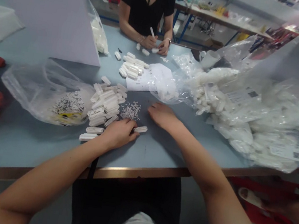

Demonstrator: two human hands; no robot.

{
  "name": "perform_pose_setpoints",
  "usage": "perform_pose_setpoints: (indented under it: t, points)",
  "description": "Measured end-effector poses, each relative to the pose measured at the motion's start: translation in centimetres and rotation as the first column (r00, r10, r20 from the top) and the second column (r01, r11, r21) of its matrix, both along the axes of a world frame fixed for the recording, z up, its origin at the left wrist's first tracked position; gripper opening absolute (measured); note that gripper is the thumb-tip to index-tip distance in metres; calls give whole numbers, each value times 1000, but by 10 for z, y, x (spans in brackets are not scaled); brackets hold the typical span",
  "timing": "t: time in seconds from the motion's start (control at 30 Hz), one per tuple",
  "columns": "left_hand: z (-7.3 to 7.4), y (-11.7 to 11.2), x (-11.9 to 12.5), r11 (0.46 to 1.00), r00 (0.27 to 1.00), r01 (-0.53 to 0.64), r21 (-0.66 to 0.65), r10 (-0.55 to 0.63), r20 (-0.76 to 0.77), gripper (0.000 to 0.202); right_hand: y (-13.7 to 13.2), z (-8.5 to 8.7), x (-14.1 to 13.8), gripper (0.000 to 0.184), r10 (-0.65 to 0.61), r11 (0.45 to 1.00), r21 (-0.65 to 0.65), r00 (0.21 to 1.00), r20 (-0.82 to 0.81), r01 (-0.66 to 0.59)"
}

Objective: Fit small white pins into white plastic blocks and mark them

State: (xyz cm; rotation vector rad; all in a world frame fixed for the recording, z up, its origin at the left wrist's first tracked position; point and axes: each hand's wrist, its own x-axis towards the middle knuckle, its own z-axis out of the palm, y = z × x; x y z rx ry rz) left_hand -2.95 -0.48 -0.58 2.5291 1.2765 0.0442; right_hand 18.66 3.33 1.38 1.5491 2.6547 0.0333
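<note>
My left hand (pixel 121 133) is closed on one end of a small, oblong white plastic piece (pixel 141 129), which sticks out to the right of the fingers just above the table. To its right and farther back, my right hand (pixel 162 115) rests low over the tabletop with its fingers bent together; whatever the fingertips hold, if anything, is too small to make out. Between the hands and a little beyond lies a scatter of tiny white parts (pixel 131 110). A heap of similar white plastic pieces (pixel 107 101) is piled left of that scatter, close behind my left hand.
An open clear bag (pixel 49 95) with tiny parts lies left. Bulging bags of white pieces (pixel 249 110) crowd the right. Across the blue table, a co-worker (pixel 148 12) handles white pieces beside another pile (pixel 133 66) and a paper sheet (pixel 136 84). A divider (pixel 47 10) stands left.
</note>
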Motion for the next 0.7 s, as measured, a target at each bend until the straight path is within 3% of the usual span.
perform_pose_setpoints:
  t: [0.13,0.27,0.5,0.6,0.7]
  points:
    - [0,0,0,1000,1000,7,25,-7,8,32,-4,-3,-8,19,-6,1000,30,1000,-15,7]
    - [0,-1,0,1000,1000,-1,17,1,19,32,-20,0,-3,11,-87,996,-28,969,-233,83]
    - [2,0,0,1000,1000,-1,-3,1,18,32,-46,-6,2,13,-144,989,-109,781,-607,97]
    - [5,0,1,1000,1000,-18,-14,18,4,31,-48,-9,5,13,-157,987,-122,712,-684,101]
    - [5,0,2,999,1000,-26,-20,26,-7,32,-49,-9,11,15,-117,993,-104,692,-712,61]
